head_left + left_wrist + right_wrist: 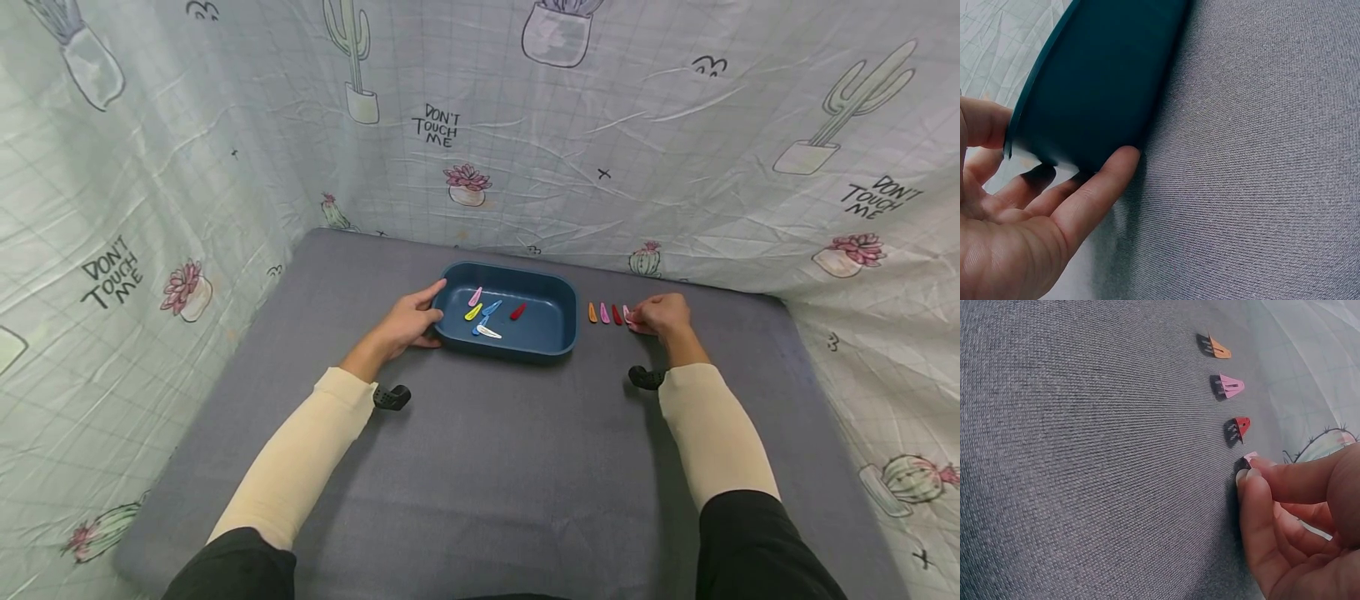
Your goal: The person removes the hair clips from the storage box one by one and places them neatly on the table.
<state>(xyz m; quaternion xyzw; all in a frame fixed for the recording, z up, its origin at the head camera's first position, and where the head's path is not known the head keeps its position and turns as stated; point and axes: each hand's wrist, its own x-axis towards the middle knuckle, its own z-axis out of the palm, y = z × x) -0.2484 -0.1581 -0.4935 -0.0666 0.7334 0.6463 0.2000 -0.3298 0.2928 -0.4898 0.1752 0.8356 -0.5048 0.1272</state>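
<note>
A dark blue rectangular tray (504, 353) sits on the grey table, with several snap hair clips inside: pink, yellow, blue, white and red. My left hand (408, 321) holds its left end. In the left wrist view the fingers of that hand (1022, 231) touch the tray's rim and outer wall (1097, 81). To the right of the tray, my right hand (662, 317) pinches a pink hair clip (1251, 456) between thumb and finger, at the table surface. The fingertips hide most of this clip.
Beside the pinched clip, an orange clip (592, 312), a pink clip (604, 313) and a red clip (617, 315) lie in a row on the table (510, 467). A printed cloth (525, 150) hangs behind and at both sides.
</note>
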